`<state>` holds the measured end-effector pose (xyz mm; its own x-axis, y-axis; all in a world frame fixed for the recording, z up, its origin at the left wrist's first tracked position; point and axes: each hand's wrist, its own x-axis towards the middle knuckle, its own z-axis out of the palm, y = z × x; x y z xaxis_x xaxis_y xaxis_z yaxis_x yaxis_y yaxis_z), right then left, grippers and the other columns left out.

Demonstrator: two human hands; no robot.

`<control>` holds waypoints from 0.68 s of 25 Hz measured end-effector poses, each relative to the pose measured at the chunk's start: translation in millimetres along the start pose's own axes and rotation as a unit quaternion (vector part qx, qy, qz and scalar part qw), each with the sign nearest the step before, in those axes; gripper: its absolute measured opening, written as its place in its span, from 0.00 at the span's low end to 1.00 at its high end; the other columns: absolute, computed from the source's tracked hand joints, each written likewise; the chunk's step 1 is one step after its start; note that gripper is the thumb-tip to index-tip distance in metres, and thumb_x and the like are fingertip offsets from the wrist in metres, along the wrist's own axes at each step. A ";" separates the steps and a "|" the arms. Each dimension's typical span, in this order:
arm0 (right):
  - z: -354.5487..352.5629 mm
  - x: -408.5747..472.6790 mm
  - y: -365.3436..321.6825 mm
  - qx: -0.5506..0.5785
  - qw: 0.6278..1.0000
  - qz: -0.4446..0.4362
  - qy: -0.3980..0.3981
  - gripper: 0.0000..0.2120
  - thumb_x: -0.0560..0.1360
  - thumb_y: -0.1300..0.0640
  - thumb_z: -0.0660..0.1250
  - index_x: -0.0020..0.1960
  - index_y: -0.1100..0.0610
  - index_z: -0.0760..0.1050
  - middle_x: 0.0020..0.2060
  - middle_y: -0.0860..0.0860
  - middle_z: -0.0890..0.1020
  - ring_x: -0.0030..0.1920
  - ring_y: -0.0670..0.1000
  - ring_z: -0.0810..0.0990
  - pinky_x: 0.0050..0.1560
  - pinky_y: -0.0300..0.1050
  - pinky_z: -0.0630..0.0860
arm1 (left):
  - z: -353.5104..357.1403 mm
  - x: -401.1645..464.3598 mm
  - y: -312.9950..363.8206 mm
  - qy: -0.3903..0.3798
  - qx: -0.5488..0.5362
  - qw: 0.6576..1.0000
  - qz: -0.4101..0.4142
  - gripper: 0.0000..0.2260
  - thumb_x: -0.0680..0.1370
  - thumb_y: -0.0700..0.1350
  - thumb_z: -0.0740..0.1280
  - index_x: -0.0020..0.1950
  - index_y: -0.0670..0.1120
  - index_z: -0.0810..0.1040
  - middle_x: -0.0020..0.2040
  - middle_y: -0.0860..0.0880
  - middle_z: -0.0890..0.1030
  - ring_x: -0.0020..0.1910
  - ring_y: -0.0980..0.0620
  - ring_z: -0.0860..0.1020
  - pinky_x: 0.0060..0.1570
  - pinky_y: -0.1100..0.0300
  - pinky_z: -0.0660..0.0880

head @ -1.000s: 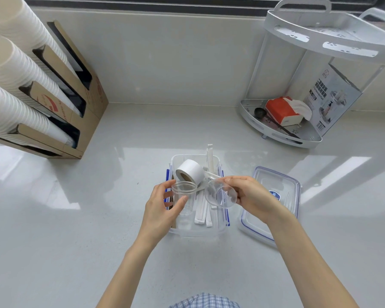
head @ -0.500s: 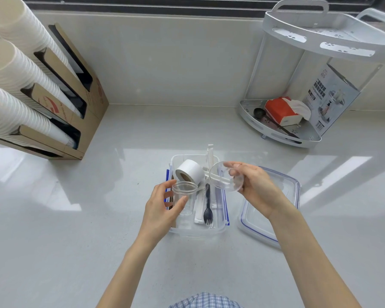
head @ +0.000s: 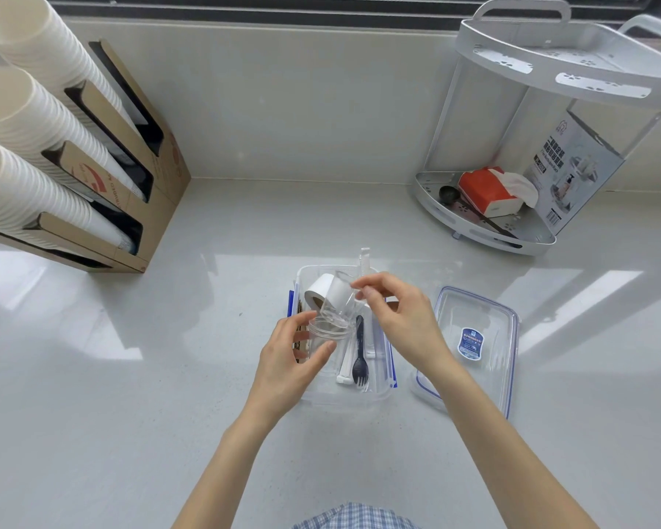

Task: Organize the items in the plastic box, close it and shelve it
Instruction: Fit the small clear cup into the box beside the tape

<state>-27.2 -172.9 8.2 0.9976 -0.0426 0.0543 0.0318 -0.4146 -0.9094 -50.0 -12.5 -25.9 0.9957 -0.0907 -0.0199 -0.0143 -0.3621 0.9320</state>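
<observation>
A clear plastic box (head: 378, 393) with blue side clips sits open on the counter in front of me. Inside it lie a white tape roll (head: 317, 290), a dark fork (head: 359, 357) and white wrapped sticks (head: 346, 362). My left hand (head: 287, 364) grips an upright clear cup (head: 323, 336) over the box. My right hand (head: 401, 318) holds a second clear cup (head: 340, 301) by its rim, tilted, its base entering the first cup's mouth. The box's clear lid (head: 474, 337) lies flat to the right.
A cardboard dispenser (head: 123, 177) with stacks of white paper cups stands at the back left. A white corner shelf rack (head: 512, 219) at the back right holds a red tissue pack, a dark spoon and a printed carton. A wall runs along the back.
My right hand has swung its clear cup left and turned it base-down over the cup in my left hand. The left hand has stayed in place.
</observation>
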 end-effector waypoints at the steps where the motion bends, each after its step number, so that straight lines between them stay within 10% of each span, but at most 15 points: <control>1: 2.3 -1.6 0.6 -0.024 0.999 -0.009 -0.021 0.10 0.77 0.61 0.61 0.46 0.49 0.78 0.37 0.42 0.79 0.38 0.34 0.76 0.38 0.24 0.70 | -0.1 0.0 0.0 0.000 0.001 1.000 0.000 0.15 0.72 0.44 0.68 0.57 0.54 0.69 0.49 0.64 0.70 0.48 0.67 0.72 0.40 0.80 0.69; 17: 12.7 -1.8 12.4 -0.108 0.979 -0.015 -0.173 0.11 0.75 0.58 0.64 0.56 0.53 0.80 0.39 0.38 0.76 0.36 0.35 0.72 0.41 0.23 0.68 | -2.4 14.0 -4.8 -0.025 0.073 0.997 0.009 0.14 0.72 0.48 0.68 0.57 0.52 0.74 0.48 0.57 0.73 0.44 0.65 0.74 0.41 0.77 0.71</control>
<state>-27.9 -166.5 -8.4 0.9584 0.2683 -0.0977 0.0852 -0.5954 -0.7989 -35.8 -9.8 -29.8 0.9892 -0.1442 -0.0249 -0.0495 -0.4901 0.8702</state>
